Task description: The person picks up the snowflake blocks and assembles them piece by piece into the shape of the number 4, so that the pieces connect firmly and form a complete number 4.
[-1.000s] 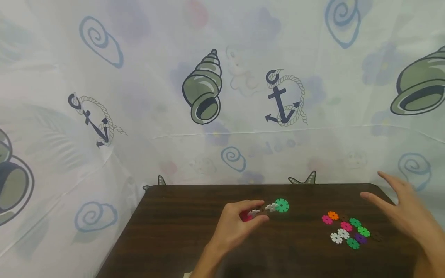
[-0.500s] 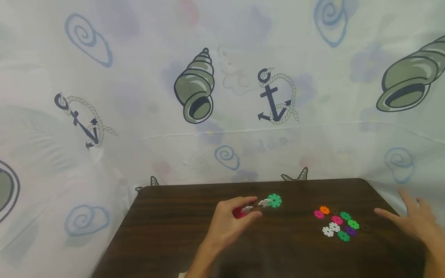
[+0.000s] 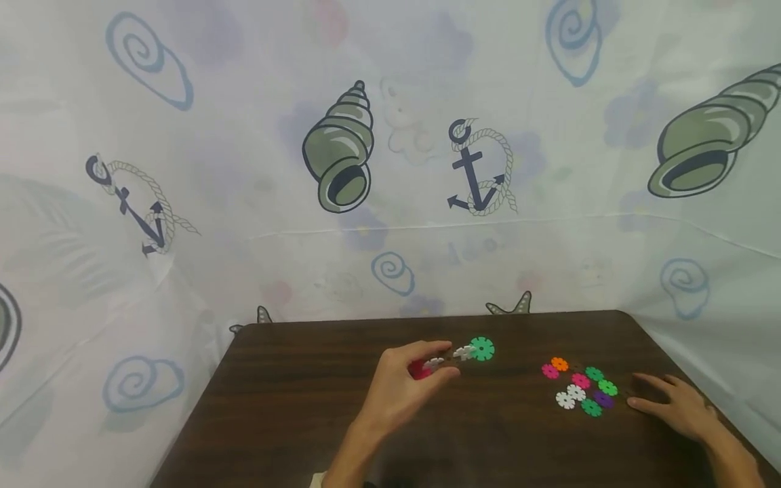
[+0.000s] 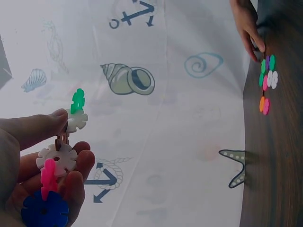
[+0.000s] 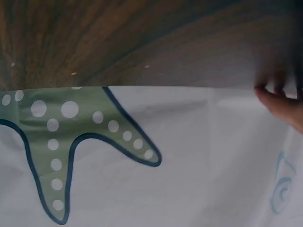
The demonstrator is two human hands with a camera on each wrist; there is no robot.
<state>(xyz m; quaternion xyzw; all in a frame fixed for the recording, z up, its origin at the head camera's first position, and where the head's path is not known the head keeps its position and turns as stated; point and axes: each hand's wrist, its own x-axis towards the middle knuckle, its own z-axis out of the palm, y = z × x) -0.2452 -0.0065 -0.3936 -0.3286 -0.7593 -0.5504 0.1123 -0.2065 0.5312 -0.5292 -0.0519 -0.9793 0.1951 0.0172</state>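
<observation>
In the head view my left hand (image 3: 399, 386) holds up a chain of interlocking snowflake discs by its brown piece, between thumb and fingers. The left wrist view shows the chain's blue disc (image 4: 45, 210), pink disc (image 4: 48, 179), white disc (image 4: 57, 158) and green disc (image 4: 78, 100), with the brown one partly hidden by the thumb. My right hand (image 3: 680, 407) is low over the table, thumb and fingers spread, its fingertips right at a dark brown disc beside the loose pile. Only part of this hand (image 5: 284, 106) shows at the right wrist view's edge.
Several loose snowflake discs lie on the dark wooden table (image 3: 293, 400), among them an orange disc (image 3: 559, 364), a purple disc (image 3: 603, 399) and a white disc (image 3: 565, 400). A printed curtain (image 3: 415, 271) hangs behind and along the sides.
My right hand has come down from the table's right edge to the right side of the pile. The left hand keeps its hold on the chain; the view has turned slightly right.
</observation>
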